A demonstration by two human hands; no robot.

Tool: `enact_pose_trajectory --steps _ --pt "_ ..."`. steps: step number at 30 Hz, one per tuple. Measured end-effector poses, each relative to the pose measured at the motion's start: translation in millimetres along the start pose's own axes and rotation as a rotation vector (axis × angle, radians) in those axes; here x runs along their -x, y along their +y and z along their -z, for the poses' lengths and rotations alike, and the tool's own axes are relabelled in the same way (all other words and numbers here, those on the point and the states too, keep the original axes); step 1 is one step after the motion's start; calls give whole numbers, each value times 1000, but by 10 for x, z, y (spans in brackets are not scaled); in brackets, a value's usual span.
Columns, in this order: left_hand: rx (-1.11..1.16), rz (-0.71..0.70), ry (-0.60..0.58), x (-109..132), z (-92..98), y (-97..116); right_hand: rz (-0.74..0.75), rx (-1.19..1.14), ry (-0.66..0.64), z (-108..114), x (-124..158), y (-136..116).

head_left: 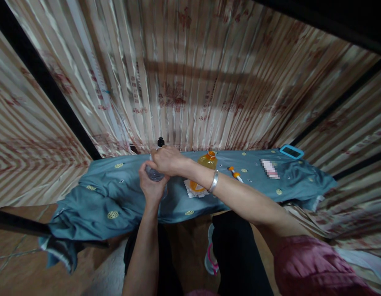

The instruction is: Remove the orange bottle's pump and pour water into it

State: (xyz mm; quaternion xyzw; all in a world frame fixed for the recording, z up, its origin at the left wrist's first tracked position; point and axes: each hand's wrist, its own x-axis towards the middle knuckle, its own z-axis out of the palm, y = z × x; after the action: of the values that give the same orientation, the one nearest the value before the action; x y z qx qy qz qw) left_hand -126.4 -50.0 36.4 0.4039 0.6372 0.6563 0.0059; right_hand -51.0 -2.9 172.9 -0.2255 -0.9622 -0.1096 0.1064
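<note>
My left hand (151, 187) is wrapped round a clear plastic bottle (154, 175) at the left of the cloth-covered table. Over the bottle's upper part my right hand (168, 160) is closed, its fingers hiding what they grip there. A black bottle top (160, 142) shows just beyond my right hand, and I cannot tell which bottle it belongs to. Partly behind my right forearm stands an amber bottle (208, 160) with an uncovered mouth, on a white lace-edged mat (190, 192). An orange and white pump head (235, 173) lies to its right.
A blue-green cloth (131, 205) covers the narrow table. At its right lie a blurred-out pink and white packet (270, 169) and a blue-framed device (291, 151). A patterned curtain (178, 82) hangs behind, between dark posts (51, 86).
</note>
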Motion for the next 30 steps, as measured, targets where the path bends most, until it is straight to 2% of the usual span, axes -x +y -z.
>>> enact_pose_trajectory --steps 4,10,17,22,27,30 --pt "1 -18 -1 0 -4 -6 46 13 -16 26 2 12" --pt "-36 24 -3 -8 -17 -39 -1 41 -15 73 -15 -88" --pt "-39 -21 3 -6 -15 -57 66 47 16 -46 -21 -61" --pt "-10 -40 1 -9 -12 -26 135 38 26 -38 17 -7" --pt "-7 -12 -2 -10 -13 -37 -14 28 3 -7 -13 -68" --pt "-25 -2 3 -4 -11 -40 -35 8 -15 -1 -42 -94"
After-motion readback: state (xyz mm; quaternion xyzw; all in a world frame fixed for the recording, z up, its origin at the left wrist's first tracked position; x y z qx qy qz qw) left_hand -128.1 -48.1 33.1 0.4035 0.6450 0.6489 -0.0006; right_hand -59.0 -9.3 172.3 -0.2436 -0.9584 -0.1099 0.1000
